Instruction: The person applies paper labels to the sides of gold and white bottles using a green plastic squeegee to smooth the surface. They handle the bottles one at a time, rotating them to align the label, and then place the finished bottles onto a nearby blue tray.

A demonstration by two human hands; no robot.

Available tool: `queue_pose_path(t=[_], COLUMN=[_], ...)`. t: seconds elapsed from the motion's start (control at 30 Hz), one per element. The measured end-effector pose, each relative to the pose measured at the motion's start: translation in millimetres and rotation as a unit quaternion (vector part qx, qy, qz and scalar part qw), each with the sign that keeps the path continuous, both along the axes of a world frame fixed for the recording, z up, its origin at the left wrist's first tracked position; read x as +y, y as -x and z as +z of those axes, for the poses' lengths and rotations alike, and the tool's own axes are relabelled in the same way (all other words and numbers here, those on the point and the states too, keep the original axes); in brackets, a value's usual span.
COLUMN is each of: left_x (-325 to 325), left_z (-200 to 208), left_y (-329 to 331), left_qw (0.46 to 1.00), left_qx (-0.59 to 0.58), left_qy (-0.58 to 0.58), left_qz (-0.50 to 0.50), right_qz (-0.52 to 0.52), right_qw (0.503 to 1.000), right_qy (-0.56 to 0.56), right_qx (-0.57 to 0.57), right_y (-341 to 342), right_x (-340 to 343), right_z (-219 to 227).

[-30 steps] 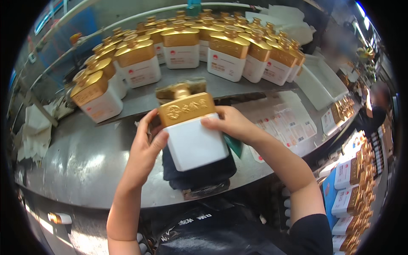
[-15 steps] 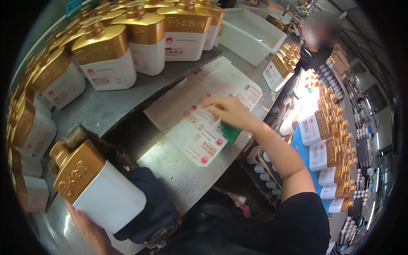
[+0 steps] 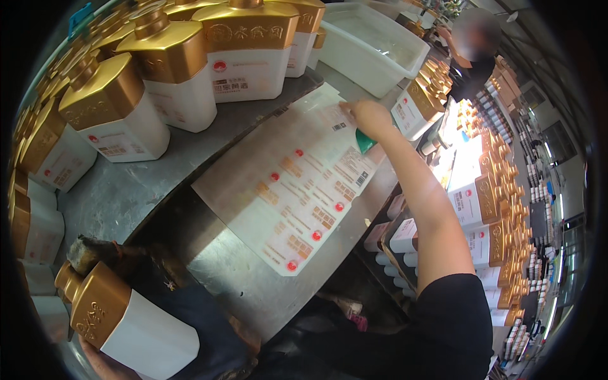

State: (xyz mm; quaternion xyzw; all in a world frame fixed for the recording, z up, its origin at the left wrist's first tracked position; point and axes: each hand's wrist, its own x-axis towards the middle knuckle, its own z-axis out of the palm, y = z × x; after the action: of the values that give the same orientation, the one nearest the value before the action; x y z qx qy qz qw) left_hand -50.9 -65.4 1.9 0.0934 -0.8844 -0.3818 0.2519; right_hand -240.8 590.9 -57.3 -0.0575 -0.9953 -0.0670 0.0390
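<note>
At the lower left, my left hand (image 3: 100, 363) grips a white bottle with a gold shoulder and neck (image 3: 152, 330) from below. The bottle lies tilted over a dark cloth-covered support (image 3: 206, 316), its visible white side unprinted. My right hand (image 3: 370, 119) is stretched to the far end of a translucent sheet of printed label decals (image 3: 244, 231), fingertips bent together at a decal there. A flat green piece (image 3: 365, 140), perhaps a scraper, shows under this palm, partly hidden. Red round marks and gold lettering repeat across the sheet.
Rows of finished gold-and-white bottles (image 3: 247, 73) crowd the metal table (image 3: 126, 190) at the left and back. Behind the sheet stands a white plastic tub (image 3: 354, 57). More bottles (image 3: 465, 202) line the right side, and a co-worker (image 3: 472, 69) is at the back right.
My right hand has moved farther away along the sheet, with the green piece beneath it. The held bottle sits lower and farther left in view, and the whole view has shifted.
</note>
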Motion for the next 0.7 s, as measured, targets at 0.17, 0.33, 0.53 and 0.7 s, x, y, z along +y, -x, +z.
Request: queue_pose_path(t=[0.17, 0.33, 0.53, 0.7], left_x=[29, 58, 18, 76], left_z=[33, 46, 9, 28], left_y=[-2, -5, -34, -35], left_qw=[0.979, 0.992, 0.982, 0.920], left_qx=[-0.050, -0.048, 0.175, 0.054], left_qy=[0.191, 0.018, 0.006, 0.286], left_qz=[0.042, 0.113, -0.064, -0.263], right_qz=[-0.088, -0.102, -0.036, -0.034], right_qw=[0.989, 0.987, 0.976, 0.966], right_qy=[0.110, 0.125, -0.091, -0.151], right_qx=[-0.039, -0.011, 0.193, 0.206], right_y=[47, 60, 24, -48], right_x=[41, 66, 9, -60], right_z=[-14, -16, 11, 74])
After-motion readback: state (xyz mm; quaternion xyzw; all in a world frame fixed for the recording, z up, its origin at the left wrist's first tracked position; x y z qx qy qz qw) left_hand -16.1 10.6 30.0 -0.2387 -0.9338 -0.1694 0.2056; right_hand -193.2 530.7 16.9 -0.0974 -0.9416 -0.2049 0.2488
